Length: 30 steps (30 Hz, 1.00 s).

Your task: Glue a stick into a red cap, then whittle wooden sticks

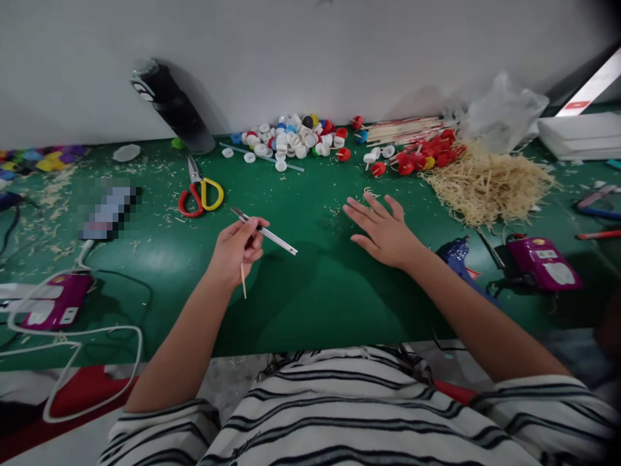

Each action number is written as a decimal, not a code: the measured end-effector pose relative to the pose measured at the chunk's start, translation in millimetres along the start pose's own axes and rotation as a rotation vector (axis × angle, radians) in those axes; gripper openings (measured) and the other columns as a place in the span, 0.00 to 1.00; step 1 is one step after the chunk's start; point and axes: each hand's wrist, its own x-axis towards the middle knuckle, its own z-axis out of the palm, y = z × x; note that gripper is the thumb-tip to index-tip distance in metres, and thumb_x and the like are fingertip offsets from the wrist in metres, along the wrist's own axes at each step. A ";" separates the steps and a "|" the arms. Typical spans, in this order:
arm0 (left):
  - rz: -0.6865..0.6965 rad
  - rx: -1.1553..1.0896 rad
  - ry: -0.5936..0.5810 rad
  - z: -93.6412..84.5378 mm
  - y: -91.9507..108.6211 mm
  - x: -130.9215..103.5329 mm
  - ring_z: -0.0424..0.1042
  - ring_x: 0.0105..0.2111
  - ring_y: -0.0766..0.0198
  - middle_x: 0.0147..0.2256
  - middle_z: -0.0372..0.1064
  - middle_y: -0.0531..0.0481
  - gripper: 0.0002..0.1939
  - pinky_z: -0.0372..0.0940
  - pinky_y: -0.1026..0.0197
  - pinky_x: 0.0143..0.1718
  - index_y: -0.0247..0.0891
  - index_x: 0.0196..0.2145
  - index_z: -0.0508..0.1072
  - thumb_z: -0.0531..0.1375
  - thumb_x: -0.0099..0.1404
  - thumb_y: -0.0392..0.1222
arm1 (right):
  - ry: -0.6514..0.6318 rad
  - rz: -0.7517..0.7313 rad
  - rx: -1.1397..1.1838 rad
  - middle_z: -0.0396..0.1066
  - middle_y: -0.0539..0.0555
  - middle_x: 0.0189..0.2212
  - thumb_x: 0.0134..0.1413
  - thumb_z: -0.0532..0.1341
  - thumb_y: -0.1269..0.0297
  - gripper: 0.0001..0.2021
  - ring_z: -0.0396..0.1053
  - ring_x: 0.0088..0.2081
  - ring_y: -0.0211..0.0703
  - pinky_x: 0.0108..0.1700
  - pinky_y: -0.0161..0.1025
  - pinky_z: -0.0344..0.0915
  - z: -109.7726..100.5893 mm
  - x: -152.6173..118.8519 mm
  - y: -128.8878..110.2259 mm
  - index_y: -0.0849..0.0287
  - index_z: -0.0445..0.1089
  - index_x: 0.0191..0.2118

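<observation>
My left hand [239, 248] is closed around a utility knife [277, 242], its blade end pointing up and left. A thin wooden stick [244, 283] also pokes out below the same hand. With fingers spread and palm down, my right hand [383, 234] hovers at or rests on the green table [310, 304]; whether it touches the surface I cannot tell. Small pale shavings lie by its fingertips. Beyond it is a cluster of red bottle caps [412, 160] on sticks. Scissors [200, 191] with one red and one yellow handle lie past my left hand.
Loose bottle caps [291, 139] are heaped by the wall, near a black bottle [177, 107]. On the right are a straw-like pile [490, 184], a clear plastic bag [507, 110] and a purple power box [546, 264]. A phone [109, 210] and white cable [107, 332] lie left.
</observation>
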 end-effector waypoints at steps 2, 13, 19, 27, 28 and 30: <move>-0.012 0.020 -0.009 1.8 -2.9 1.6 0.50 0.14 0.78 0.19 0.61 0.54 0.08 0.44 0.70 0.15 0.37 0.31 0.84 0.71 0.62 0.44 | 0.054 -0.060 0.192 0.54 0.58 0.79 0.78 0.46 0.43 0.34 0.48 0.80 0.58 0.78 0.68 0.45 -8.5 -5.9 -22.2 0.49 0.51 0.81; -0.030 0.035 -0.028 8.5 -13.7 5.8 0.52 0.14 0.80 0.18 0.62 0.56 0.11 0.47 0.74 0.15 0.33 0.33 0.82 0.74 0.60 0.44 | -0.194 -0.167 0.423 0.33 0.57 0.83 0.73 0.52 0.35 0.42 0.37 0.81 0.65 0.65 0.59 0.72 13.6 -7.8 -73.8 0.48 0.44 0.82; -0.016 0.148 -0.114 19.9 -13.3 2.6 0.54 0.14 0.79 0.18 0.63 0.58 0.15 0.49 0.73 0.17 0.33 0.35 0.81 0.74 0.60 0.49 | -0.209 -0.041 0.533 0.45 0.65 0.81 0.73 0.54 0.38 0.41 0.75 0.61 0.57 0.58 0.53 0.75 1.6 -3.7 -78.8 0.49 0.44 0.82; 0.045 0.486 -0.531 55.0 0.4 -2.8 0.58 0.17 0.76 0.21 0.67 0.56 0.21 0.52 0.70 0.18 0.33 0.41 0.83 0.70 0.67 0.57 | -0.170 0.056 0.829 0.81 0.56 0.41 0.72 0.56 0.57 0.21 0.76 0.37 0.44 0.41 0.40 0.69 12.2 10.7 -86.3 0.61 0.68 0.64; 0.074 0.489 -0.552 58.1 -0.3 2.4 0.59 0.17 0.76 0.22 0.68 0.55 0.21 0.52 0.70 0.18 0.34 0.43 0.83 0.69 0.67 0.58 | -0.153 0.084 0.829 0.80 0.54 0.39 0.73 0.55 0.59 0.20 0.75 0.35 0.42 0.39 0.38 0.67 12.3 9.3 -84.5 0.60 0.69 0.63; 0.144 0.442 -0.531 62.1 -5.2 18.9 0.58 0.16 0.76 0.24 0.71 0.54 0.25 0.53 0.70 0.18 0.35 0.48 0.82 0.68 0.68 0.61 | -0.093 0.172 0.690 0.80 0.54 0.39 0.74 0.53 0.60 0.19 0.74 0.34 0.41 0.37 0.37 0.62 10.4 6.2 -79.4 0.58 0.69 0.63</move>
